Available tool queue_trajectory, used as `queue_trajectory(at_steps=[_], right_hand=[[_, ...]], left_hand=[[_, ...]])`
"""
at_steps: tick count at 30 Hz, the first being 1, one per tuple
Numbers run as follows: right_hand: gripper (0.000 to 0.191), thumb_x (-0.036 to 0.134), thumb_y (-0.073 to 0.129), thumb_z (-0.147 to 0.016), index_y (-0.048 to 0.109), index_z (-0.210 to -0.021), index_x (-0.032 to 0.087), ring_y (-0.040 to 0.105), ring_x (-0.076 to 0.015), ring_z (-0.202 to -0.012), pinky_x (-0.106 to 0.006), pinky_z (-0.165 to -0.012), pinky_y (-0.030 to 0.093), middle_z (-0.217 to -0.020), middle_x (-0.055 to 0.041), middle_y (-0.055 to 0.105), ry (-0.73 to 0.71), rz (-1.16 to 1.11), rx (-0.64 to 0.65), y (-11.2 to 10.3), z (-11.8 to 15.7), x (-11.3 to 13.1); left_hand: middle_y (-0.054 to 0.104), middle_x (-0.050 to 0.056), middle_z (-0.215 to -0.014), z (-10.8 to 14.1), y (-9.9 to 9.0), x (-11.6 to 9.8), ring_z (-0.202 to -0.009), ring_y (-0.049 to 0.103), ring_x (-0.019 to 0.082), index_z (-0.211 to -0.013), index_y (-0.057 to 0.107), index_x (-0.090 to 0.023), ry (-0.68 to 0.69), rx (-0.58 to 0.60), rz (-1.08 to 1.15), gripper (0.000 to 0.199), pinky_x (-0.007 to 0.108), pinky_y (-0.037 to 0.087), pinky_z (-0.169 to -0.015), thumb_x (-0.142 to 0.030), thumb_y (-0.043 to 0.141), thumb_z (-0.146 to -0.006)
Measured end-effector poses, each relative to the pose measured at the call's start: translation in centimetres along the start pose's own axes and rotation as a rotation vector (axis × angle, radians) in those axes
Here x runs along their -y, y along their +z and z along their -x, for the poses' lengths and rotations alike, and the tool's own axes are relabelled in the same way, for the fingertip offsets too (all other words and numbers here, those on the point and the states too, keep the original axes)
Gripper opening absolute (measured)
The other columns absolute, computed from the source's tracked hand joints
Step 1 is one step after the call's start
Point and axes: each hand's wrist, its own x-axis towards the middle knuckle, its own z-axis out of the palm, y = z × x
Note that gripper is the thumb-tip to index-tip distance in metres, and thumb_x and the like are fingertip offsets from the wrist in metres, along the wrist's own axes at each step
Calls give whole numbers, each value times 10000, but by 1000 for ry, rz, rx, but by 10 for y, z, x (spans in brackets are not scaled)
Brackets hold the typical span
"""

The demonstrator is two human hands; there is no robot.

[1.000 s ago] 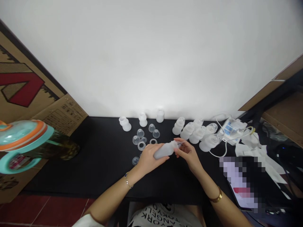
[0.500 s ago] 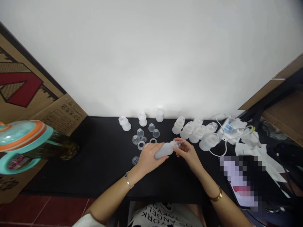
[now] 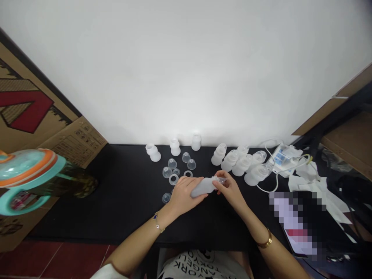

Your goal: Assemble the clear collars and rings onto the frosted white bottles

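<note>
A frosted white baby bottle [image 3: 201, 187] lies tilted nearly flat above the table, its neck pointing right. My left hand [image 3: 183, 193] is closed around its body. At the neck, the fingers of my right hand [image 3: 230, 190] pinch the collar ring, and a clear nipple [image 3: 222, 180] sticks out between them. Just beyond my left hand lie several clear dome caps [image 3: 172, 164], white collar rings [image 3: 173, 179] and a loose nipple [image 3: 166, 198]. Part of the loose pieces is hidden behind that hand.
Three topless bottles [image 3: 174, 147] stand along the wall. Several capped bottles [image 3: 240, 165] are grouped at the right, beside a white cable and box [image 3: 282, 158]. A blurred phone-like screen [image 3: 296, 228] lies front right. A large teal-lidded jug [image 3: 37, 170] stands left by a cardboard box [image 3: 84, 135].
Both hands and the bottle have shifted very slightly, and the bottle's neck has tipped a little lower. My right fingers stay at the collar. The other pieces have not moved.
</note>
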Motion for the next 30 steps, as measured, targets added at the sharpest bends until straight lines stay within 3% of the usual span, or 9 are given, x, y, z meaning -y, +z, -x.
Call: queue_trajectory(at_steps=[4, 8, 16, 21, 30], right_hand=[[568, 559, 760, -796, 601, -1252, 260, 629, -235, -871, -285, -532, 531, -1118, -100, 676, -20, -119, -22, -1, 0, 4], [440, 510, 711, -867, 678, -1218, 247, 613, -268, -1012, -311, -635, 559, -1184, -116, 697, -19, -216, -38, -5, 2, 17], [339, 397, 801, -812, 770, -1120, 258, 611, -211, -856, -310, -649, 530, -1161, -74, 713, -20, -250, 36, -4, 5, 16], [306, 395, 825, -788, 767, -1056, 259, 618, -226, -874, -306, -628, 528, -1120, -69, 709, -38, -236, 27, -3, 3, 13], [341, 433, 835, -763, 738, -1022, 233, 607, -180, -741, -302, -594, 522, -983, -55, 701, -34, -189, -11, -3, 3, 14]], left_hand=[[767, 76, -1117, -1, -1, 0, -974, 725, 277, -1256, 664, -237, -49, 2, 30, 482, 456, 556, -890, -415, 777, -822], [767, 72, -1130, -2, -3, 0, -969, 725, 279, -1233, 672, -238, -118, 5, 78, 481, 452, 567, -879, -422, 791, -806], [767, 67, -1147, -1, -2, 2, -1020, 721, 273, -1192, 701, -230, -277, 43, 192, 496, 422, 576, -912, -432, 832, -758], [770, 53, -1130, -2, -3, 2, -996, 725, 264, -1191, 690, -238, -224, 22, 166, 476, 417, 575, -894, -410, 827, -768], [776, 68, -1080, -3, -2, 1, -921, 738, 273, -1199, 664, -222, -61, -49, 12, 459, 427, 567, -828, -399, 796, -797]])
